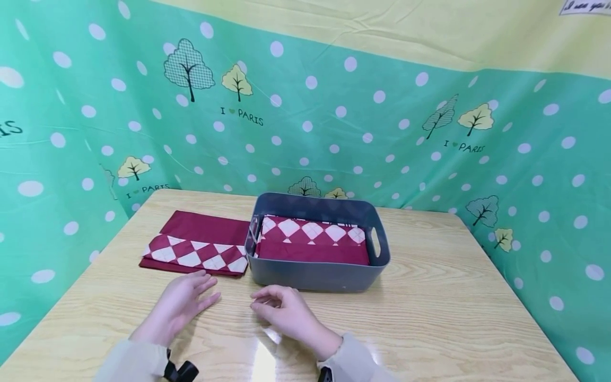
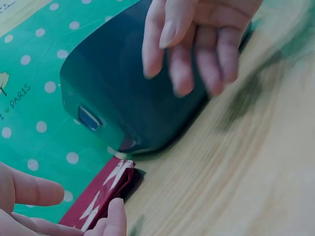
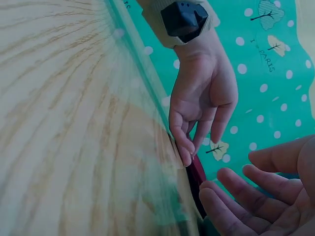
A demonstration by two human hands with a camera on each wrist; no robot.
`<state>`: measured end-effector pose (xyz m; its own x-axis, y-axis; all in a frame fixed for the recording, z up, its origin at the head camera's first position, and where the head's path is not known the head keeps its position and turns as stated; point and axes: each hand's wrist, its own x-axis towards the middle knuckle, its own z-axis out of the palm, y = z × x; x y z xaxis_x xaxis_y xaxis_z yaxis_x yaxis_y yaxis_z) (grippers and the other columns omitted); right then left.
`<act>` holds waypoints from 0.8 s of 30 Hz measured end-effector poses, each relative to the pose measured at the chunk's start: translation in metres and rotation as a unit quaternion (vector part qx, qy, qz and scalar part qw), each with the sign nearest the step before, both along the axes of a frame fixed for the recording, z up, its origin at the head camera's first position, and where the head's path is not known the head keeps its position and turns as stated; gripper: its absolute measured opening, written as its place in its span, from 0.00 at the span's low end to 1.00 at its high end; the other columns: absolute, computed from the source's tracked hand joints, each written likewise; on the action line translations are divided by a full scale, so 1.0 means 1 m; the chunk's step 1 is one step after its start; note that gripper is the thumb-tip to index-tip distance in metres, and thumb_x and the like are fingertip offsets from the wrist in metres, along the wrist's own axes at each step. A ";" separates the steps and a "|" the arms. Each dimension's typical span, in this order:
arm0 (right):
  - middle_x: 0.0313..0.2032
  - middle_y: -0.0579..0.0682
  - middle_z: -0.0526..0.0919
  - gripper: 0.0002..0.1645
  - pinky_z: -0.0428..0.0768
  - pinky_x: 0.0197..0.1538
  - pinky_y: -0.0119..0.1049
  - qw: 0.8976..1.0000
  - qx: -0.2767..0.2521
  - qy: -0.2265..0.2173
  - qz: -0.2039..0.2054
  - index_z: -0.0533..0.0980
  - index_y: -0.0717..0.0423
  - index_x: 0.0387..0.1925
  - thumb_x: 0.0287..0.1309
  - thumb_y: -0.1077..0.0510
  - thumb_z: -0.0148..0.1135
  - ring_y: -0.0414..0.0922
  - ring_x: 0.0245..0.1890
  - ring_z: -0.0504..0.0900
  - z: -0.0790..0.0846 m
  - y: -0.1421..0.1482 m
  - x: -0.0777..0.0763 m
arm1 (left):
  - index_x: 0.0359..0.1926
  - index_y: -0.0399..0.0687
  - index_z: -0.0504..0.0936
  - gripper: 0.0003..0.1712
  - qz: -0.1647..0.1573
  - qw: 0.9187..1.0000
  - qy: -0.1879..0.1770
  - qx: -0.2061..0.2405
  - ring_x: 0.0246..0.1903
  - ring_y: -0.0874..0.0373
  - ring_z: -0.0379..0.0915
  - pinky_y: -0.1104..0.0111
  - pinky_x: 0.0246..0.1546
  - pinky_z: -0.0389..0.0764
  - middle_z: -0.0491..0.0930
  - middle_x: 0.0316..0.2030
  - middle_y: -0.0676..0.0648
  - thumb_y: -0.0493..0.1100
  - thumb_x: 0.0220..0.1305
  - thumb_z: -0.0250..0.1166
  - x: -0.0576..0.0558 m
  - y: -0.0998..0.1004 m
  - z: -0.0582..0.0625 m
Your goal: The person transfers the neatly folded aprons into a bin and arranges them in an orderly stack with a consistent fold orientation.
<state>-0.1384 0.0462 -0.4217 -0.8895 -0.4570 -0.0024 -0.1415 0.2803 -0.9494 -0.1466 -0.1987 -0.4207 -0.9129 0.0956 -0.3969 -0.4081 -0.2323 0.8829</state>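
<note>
A folded burgundy cloth [image 1: 207,227] with a band of white diamonds lies flat on the table, left of a grey plastic bin [image 1: 315,277]. Inside the bin is another folded burgundy cloth [image 1: 310,253] with the same diamond band. My left hand [image 1: 183,301] is by the front edge of the cloth on the table, fingers spread and loosely bent. In front of the bin, my right hand [image 1: 288,314] hovers palm inward with relaxed fingers. Neither hand holds anything; in the right wrist view the left fingertips [image 3: 186,156] overlap the cloth's edge.
The wooden table [image 1: 439,297] extends to the right of the bin. Behind and at both sides hangs a green curtain [image 1: 305,143] with white dots and printed trees. The bin has a cut-out handle [image 1: 376,242] at its right end.
</note>
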 end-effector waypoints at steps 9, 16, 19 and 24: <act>0.52 0.54 0.86 0.20 0.81 0.54 0.28 1.000 0.020 0.016 0.005 0.80 0.60 0.54 0.63 0.57 0.65 0.45 0.50 0.86 -0.009 -0.009 0.000 | 0.74 0.29 0.27 0.38 0.006 1.000 0.004 -0.012 0.76 0.37 0.39 0.60 0.60 0.79 0.29 0.76 0.29 0.35 0.76 0.39 0.015 0.005 -0.003; 0.60 0.53 0.80 0.24 0.78 0.62 0.35 0.997 0.052 0.063 0.013 0.77 0.56 0.61 0.65 0.54 0.63 0.48 0.60 0.79 -0.016 -0.018 0.000 | 0.74 0.27 0.29 0.39 0.006 0.999 0.010 -0.032 0.75 0.38 0.41 0.59 0.58 0.80 0.33 0.76 0.28 0.34 0.76 0.42 0.020 0.008 -0.004; 0.64 0.48 0.77 0.26 0.72 0.68 0.37 0.992 0.087 0.090 0.027 0.75 0.52 0.64 0.67 0.50 0.60 0.45 0.66 0.73 -0.018 -0.023 -0.003 | 0.74 0.25 0.31 0.39 0.002 0.999 0.013 -0.049 0.74 0.37 0.44 0.59 0.57 0.81 0.35 0.75 0.27 0.35 0.76 0.44 0.020 0.008 -0.005; 0.68 0.47 0.73 0.28 0.67 0.72 0.38 0.989 0.093 0.104 0.041 0.73 0.54 0.66 0.68 0.50 0.59 0.44 0.70 0.68 -0.019 -0.032 -0.008 | 0.74 0.24 0.40 0.37 -0.017 0.997 0.008 -0.073 0.59 0.47 0.70 0.60 0.53 0.83 0.56 0.70 0.30 0.39 0.76 0.47 0.014 -0.003 -0.003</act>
